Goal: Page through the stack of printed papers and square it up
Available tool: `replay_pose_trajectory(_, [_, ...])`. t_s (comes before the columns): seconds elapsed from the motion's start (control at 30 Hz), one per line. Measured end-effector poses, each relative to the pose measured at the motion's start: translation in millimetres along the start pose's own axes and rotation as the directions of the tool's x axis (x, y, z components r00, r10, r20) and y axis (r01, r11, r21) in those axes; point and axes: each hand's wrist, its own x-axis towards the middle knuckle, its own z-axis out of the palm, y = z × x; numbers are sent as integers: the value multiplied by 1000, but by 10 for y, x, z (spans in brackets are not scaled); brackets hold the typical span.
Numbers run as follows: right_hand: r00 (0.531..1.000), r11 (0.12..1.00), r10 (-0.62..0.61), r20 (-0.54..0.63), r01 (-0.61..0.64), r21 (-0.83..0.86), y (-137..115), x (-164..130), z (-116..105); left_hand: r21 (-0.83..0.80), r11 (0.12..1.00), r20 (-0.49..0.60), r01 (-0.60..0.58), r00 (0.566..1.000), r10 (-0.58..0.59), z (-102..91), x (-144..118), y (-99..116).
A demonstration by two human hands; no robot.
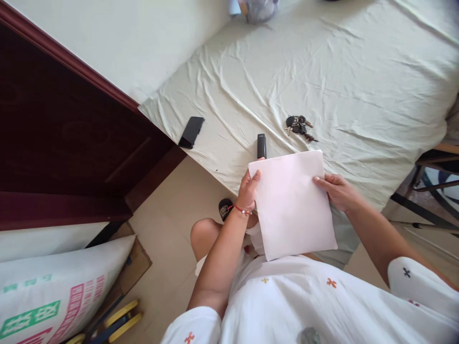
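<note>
Soft, fairly bright light fills the room; I can't tell where it comes from. The sheet of paper [296,205] glows pale, slightly pinkish, its surface nearly washed out, while gentle grey shadows settle in the folds of the cloth [366,91]. Over by the dark red panelling [60,110], it's much dimmer. The keys [298,125] look reasonably sharp, but the greyish bundle [260,10] up top is blurred, and the sack [68,272] looks stretched towards the edge.
</note>
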Motion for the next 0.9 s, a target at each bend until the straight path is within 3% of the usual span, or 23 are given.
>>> replay_pose_trajectory(0.2, [998, 997, 67, 11, -67, 41, 73, 15, 24, 61, 998, 105, -17, 994, 10, -111, 108, 102])
replay_pose_trajectory(0.43, [999, 1000, -11, -44, 11, -15, 59, 16, 80, 156, 982, 16, -104, 995, 103, -65, 183, 1])
replay_pose_trajectory(0.57, [996, 999, -4, -94, 0, -48, 56, 21, 87, 139, 989, -24, -43, 999, 46, -72, 180, -8])
replay_pose_trajectory(0.7, [994, 996, 11, -110, -20, -85, 48, 29, 84, 197, 979, -69, -47, 996, 62, -127, 190, -21])
replay_pose_trajectory(0.9, [995, 998, 40, -90, -43, -39, 42, 36, 77, 220, 973, -33, -72, 996, 81, -103, 218, -34])
